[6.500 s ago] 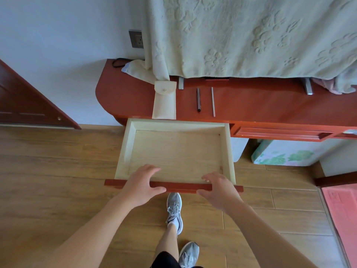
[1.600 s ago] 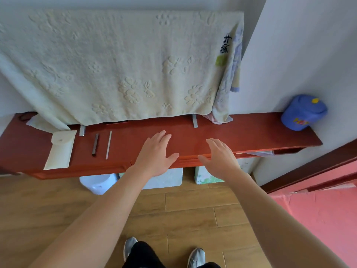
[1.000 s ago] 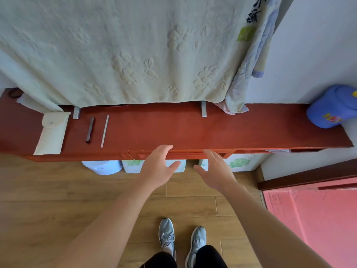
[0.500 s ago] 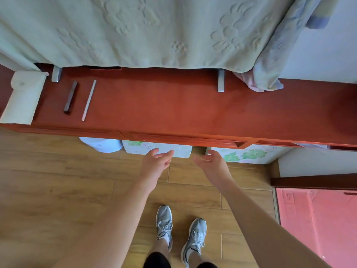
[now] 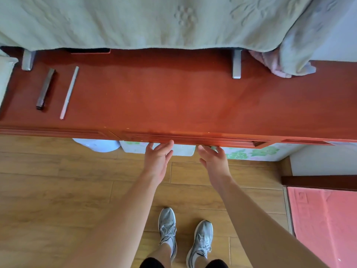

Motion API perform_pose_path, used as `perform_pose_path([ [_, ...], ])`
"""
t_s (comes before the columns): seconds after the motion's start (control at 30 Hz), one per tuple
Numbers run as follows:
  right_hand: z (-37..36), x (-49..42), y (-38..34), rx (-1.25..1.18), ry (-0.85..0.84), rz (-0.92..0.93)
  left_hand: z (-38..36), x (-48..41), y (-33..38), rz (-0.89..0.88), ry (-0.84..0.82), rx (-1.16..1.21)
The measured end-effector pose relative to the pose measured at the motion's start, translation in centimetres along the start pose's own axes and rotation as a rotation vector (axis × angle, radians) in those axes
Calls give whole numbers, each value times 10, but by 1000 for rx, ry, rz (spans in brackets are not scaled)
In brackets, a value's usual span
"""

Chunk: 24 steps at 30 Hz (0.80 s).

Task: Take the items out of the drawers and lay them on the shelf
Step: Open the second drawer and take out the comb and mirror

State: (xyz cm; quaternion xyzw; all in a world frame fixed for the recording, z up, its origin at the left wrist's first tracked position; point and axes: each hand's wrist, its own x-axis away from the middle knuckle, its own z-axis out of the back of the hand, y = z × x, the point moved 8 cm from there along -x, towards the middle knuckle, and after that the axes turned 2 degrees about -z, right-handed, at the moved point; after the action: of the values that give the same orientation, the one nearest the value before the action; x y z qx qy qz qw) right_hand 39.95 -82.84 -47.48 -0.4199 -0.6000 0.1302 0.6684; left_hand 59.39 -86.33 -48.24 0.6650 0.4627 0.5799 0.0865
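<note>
A red wooden shelf (image 5: pixel 173 97) runs across the view. The front of its middle drawer (image 5: pixel 193 139) is closed. My left hand (image 5: pixel 157 159) reaches up with straight fingers, its fingertips at the drawer's lower edge. My right hand (image 5: pixel 213 161) does the same a little to the right, fingertips under the edge. Neither hand holds anything. On the shelf at the left lie a dark bar (image 5: pixel 46 88) and a thin silver rod (image 5: pixel 69 92). The edge of a cream pouch (image 5: pixel 4 78) shows at the far left.
A pale green blanket (image 5: pixel 154 22) hangs over the back of the shelf, with two grey metal feet (image 5: pixel 236 63) below it. White and floral boxes (image 5: pixel 251 152) and a pale tub (image 5: pixel 96 145) stand under the shelf. A pink mat (image 5: pixel 324 225) lies at the right.
The left drawer has been closed and I have moved right. Both hands dropped from above the shelf top and rose to the middle drawer's lower edge. The view tilted down.
</note>
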Motion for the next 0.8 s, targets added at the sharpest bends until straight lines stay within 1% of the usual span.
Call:
perform_pose_path([
  [0.1, -1, -8, 7, -185, -17, -10, -1, -5, -1, -12, -4, 86],
  [0.23, -3, -13, 14, -386, -23, -58, 1, -6, -6, -15, -26, 139],
  [0.53, -8, -4, 20, -454, -21, -36, 4, 2, -8, 20, -73, 172],
  [0.8, 6, 30, 58, -474, 34, -71, 38, 36, -36, 71, -115, 156],
])
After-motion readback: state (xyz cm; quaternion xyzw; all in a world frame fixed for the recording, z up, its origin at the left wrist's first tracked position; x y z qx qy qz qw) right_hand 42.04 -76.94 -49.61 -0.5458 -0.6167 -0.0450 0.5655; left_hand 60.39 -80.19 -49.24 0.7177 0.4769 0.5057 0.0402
